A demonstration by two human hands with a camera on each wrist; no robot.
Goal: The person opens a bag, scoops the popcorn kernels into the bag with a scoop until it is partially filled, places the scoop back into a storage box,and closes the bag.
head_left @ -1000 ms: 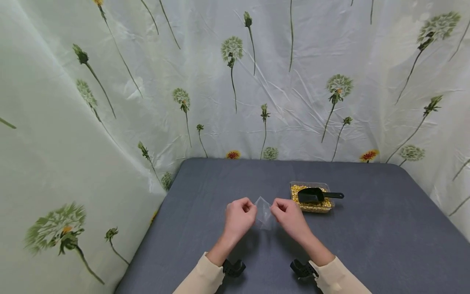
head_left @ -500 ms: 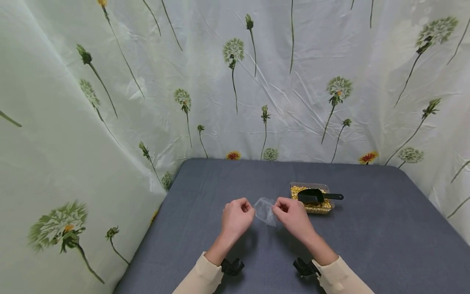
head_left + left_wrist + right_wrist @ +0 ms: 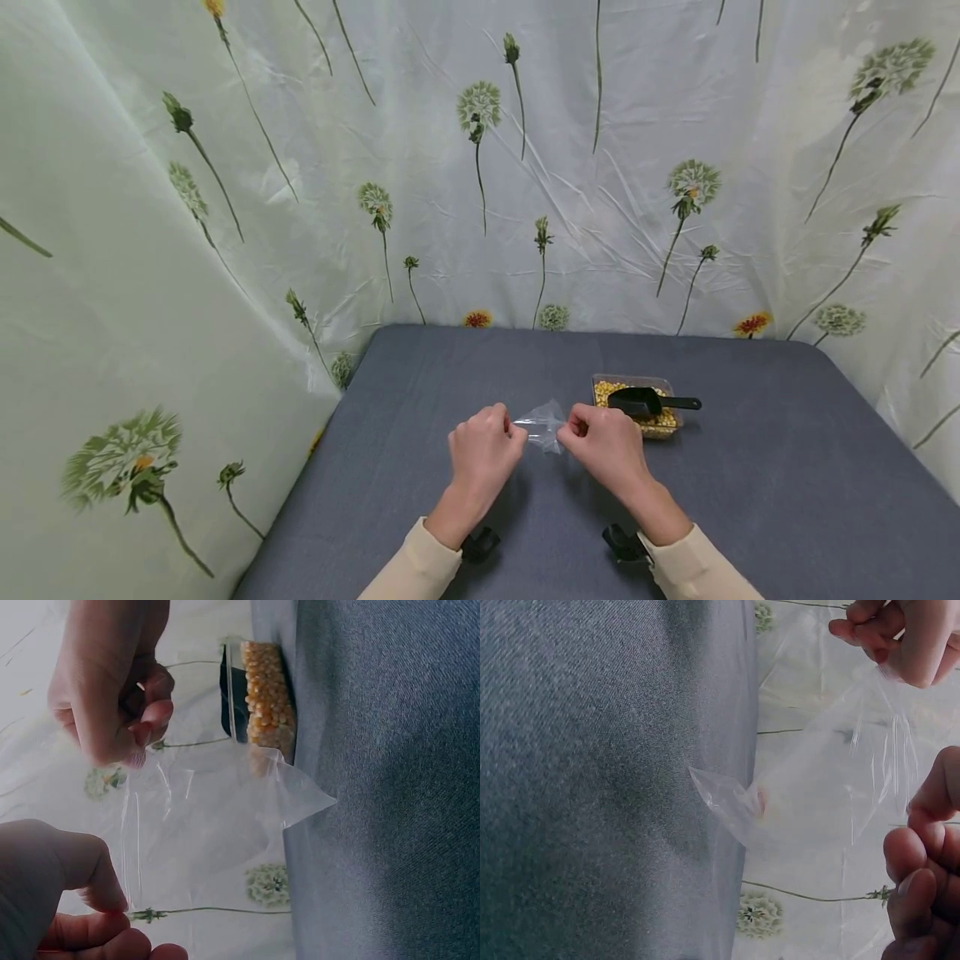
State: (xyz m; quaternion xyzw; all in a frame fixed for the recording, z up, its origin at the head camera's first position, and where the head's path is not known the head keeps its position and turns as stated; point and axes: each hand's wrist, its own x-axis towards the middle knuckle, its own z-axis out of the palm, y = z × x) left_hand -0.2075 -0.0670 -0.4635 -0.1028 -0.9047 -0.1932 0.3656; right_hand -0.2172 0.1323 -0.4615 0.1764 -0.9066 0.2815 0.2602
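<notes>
A clear plastic bag (image 3: 545, 427) stretches between the two hands above the table. The left hand (image 3: 483, 454) pinches one upper corner of it between thumb and fingers. At the opposite corner, the right hand (image 3: 611, 448) pinches the bag's edge the same way. Seen from the left wrist, the bag (image 3: 210, 810) hangs with a pointed lower corner and has nothing visible inside. The top edge is pulled nearly straight between both pinches. Just beyond the right hand stands a clear container (image 3: 628, 378) of yellow corn kernels (image 3: 609, 388), with a black scoop (image 3: 637, 402) lying on top.
A grey cloth-covered table (image 3: 750, 467) spreads out on both sides of the hands. Behind it and to the left hangs a pale curtain (image 3: 420, 125) printed with dandelions. The scoop's handle (image 3: 681, 402) sticks out past the container's right side.
The hands have drawn slightly apart, the left one shifting left and the right one right. The bag's mouth, looser and rounded half a second ago, is now pulled taut between them.
</notes>
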